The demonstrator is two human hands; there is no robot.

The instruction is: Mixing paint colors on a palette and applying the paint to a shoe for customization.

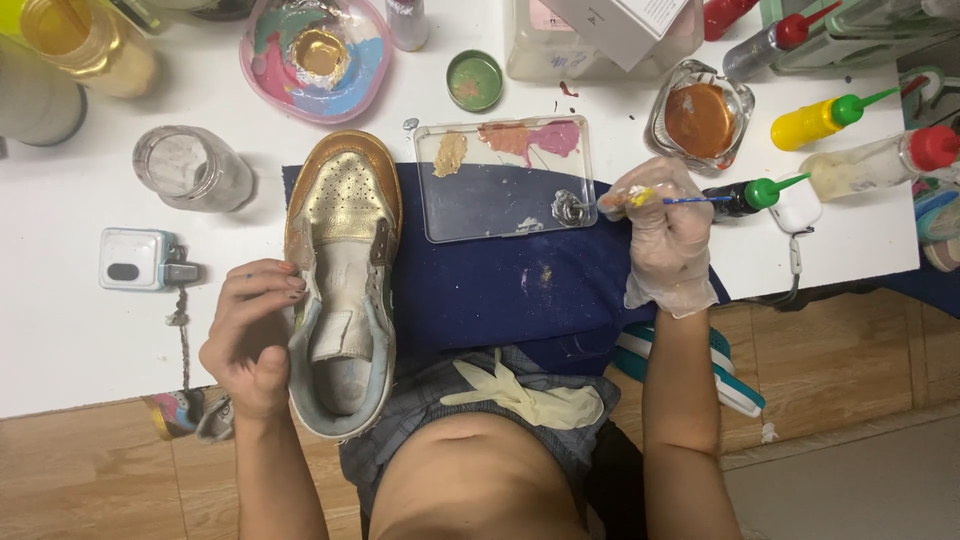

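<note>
Gold-painted sneaker (pixel 343 270) is lying on the dark blue cloth (pixel 500 285) at the near edge of the white bench (pixel 60 330), its toe pointing toward the far edge and its heel hanging over the near edge above our lap. We are steadying it with our bare left hand (pixel 250 335), whose fingers are curling against the shoe's left side by the collar, closed loosely on the upper. Our right hand (pixel 665 240), wearing a thin clear glove, is pinching a thin blue-handled brush (pixel 690 200) between thumb and fingertips, the fingers closed tight around it; the brush is lying level, with its tip toward the clear rectangular palette (pixel 505 180). That palette is sitting on the cloth just beside the shoe's toe, carrying dabs of tan, orange and pink paint, and a silvery blob at its near right corner, close to the brush tip. We are seeing a small glass dish of copper paint (pixel 700 120) behind the right hand, and squeeze bottles with green (pixel 820 118) and red caps (pixel 880 165) toward the right edge of the bench. A clear glass jar (pixel 190 168) is standing left of the shoe, and a small white device (pixel 140 258) is resting near the left hand. A spare pale glove (pixel 525 395) is lying on our lap.
</note>
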